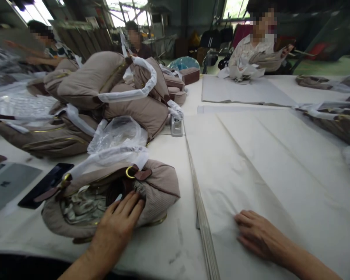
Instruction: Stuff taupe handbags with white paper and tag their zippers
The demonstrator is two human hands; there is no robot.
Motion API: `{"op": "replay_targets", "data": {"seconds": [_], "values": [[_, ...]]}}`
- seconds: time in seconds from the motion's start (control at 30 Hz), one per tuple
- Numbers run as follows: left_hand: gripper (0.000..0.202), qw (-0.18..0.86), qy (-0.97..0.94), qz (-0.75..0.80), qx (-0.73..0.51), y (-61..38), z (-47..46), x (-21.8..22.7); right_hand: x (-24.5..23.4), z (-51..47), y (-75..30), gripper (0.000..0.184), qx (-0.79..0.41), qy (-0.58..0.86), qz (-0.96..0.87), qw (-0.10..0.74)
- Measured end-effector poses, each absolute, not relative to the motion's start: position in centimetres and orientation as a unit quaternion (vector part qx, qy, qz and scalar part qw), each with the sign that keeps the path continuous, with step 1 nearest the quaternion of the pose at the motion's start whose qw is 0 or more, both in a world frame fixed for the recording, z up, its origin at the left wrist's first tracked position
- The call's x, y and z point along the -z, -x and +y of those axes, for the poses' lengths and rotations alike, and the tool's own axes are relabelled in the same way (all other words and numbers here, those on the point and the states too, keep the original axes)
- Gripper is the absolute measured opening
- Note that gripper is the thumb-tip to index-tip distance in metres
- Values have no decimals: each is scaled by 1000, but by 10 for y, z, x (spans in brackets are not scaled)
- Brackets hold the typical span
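Observation:
A taupe handbag (157, 190) lies open on the white table near me, its handle wrapped in white paper and a gold ring at the strap. My left hand (118, 223) rests on the bag's open mouth, fingers stretched out and together, holding nothing. My right hand (258, 235) lies flat on the top sheet of a stack of white tissue paper (265, 163), fingers spread toward the left. The sheet shows long fold creases.
A heap of similar taupe handbags (111, 89) is piled at the back left, with a crumpled clear plastic bag (116, 134). A black phone (45, 184) and a grey tablet (8, 182) lie at left. Three other people sit at the far side; more bags lie at right (335, 124).

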State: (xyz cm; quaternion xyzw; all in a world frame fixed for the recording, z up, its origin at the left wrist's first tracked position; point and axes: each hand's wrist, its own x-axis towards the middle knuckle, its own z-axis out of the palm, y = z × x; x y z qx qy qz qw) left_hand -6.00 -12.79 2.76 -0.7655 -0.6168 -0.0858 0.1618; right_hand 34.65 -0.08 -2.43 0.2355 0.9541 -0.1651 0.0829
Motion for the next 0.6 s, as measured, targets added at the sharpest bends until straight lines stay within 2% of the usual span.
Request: {"op": "replay_targets", "data": {"seconds": [0.07, 0.17, 0.27, 0.37, 0.43, 0.53, 0.6], "values": [[36, 155, 764, -616, 114, 56, -128, -38, 31, -5, -345, 21, 162, -248, 953, 65], [38, 146, 781, -555, 247, 28, -138, -39, 36, -7, -341, 19, 159, -254, 953, 47], [21, 37, 817, -477, 322, -22, -146, -13, 37, -5, -341, 21, 164, -249, 954, 36], [16, -158, 851, -437, 246, -73, -144, 20, 37, -4, -341, 21, 166, -257, 951, 32], [23, -261, 823, -475, 167, -97, -138, 34, 37, -6, -342, 20, 170, -264, 949, 26], [30, -357, 755, -544, 86, -114, -130, 38, 37, -9, -345, 19, 183, -274, 944, 12], [30, -392, 728, -557, 75, -120, -125, 36, 36, -9, -346, 19, 188, -285, 940, 1]]}}
